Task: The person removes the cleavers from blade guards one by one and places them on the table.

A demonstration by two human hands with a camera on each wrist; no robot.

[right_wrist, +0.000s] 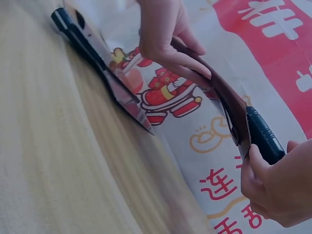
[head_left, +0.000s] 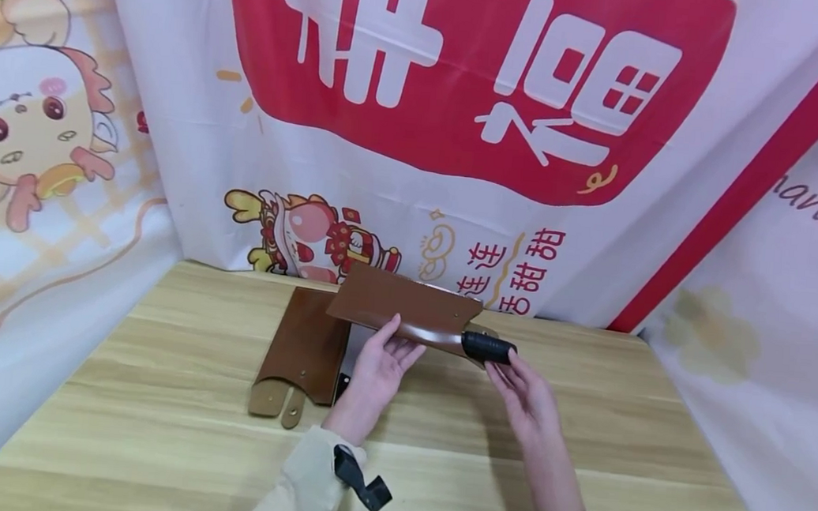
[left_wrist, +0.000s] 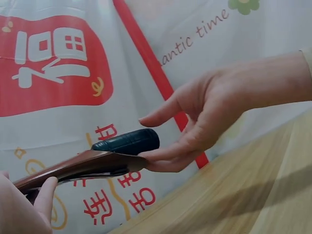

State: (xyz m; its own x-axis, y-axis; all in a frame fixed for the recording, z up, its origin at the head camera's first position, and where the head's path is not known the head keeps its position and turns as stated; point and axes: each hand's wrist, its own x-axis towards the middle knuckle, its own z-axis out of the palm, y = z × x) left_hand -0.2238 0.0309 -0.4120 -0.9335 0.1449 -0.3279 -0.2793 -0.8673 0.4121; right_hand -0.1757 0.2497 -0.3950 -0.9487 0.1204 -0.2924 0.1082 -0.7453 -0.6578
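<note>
My left hand (head_left: 378, 368) grips a brown leather sheath (head_left: 406, 301) from below, thumb on its near edge and fingers underneath. The sheath is raised over the back of the table, with a black handle (head_left: 488, 347) sticking out of its right end; whatever is inside the sheath is hidden. At that end, my right hand (head_left: 530, 399) touches the sheath's underside with extended fingers. In the left wrist view the right thumb (left_wrist: 158, 114) stands just above the handle. The right wrist view shows the right fingertips (right_wrist: 258, 157) against the sheath beside the handle.
A second brown sheath (head_left: 306, 343) with a tan flap and snap strap lies on the wooden table (head_left: 176, 429) at left. Close by its right side lies a knife (right_wrist: 105, 70) with a black handle and silver blade. Printed cloth (head_left: 177, 113) hangs along the table's back and sides.
</note>
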